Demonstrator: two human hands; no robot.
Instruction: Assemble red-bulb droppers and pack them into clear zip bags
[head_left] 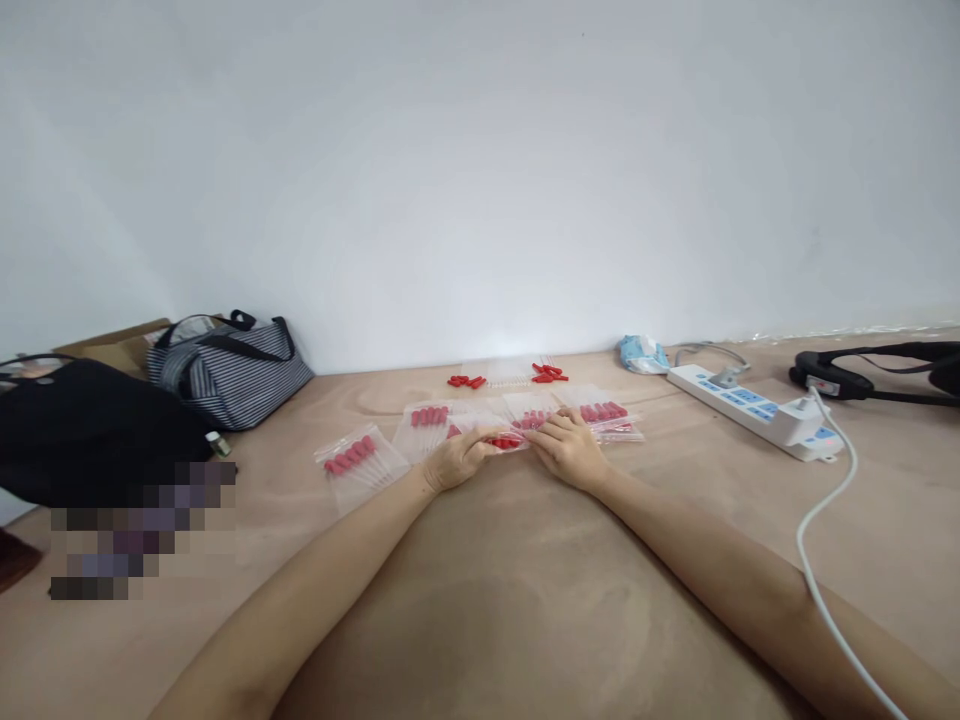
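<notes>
My left hand [459, 458] and my right hand [570, 447] meet over a clear plastic bag [510, 440] with red pieces inside. The fingers of both hands are closed on its edges. To the left lie a clear bag [356, 462] and another bag [421, 425], each with a row of red-headed sticks. More such bags [606, 413] lie beside and behind my right hand, partly overlapping. Farther back are a loose pile of red caps [466, 381], a second pile of red pieces [550, 373], and thin white sticks [508, 380] between them.
A white power strip [742, 400] with a plugged-in cable [806, 530] lies on the right, near a blue-white packet [643, 354] and a black headset [840, 375]. On the left are a striped bag [232, 375], a black bag [97, 430] and a small bottle [217, 444]. A wall stands behind.
</notes>
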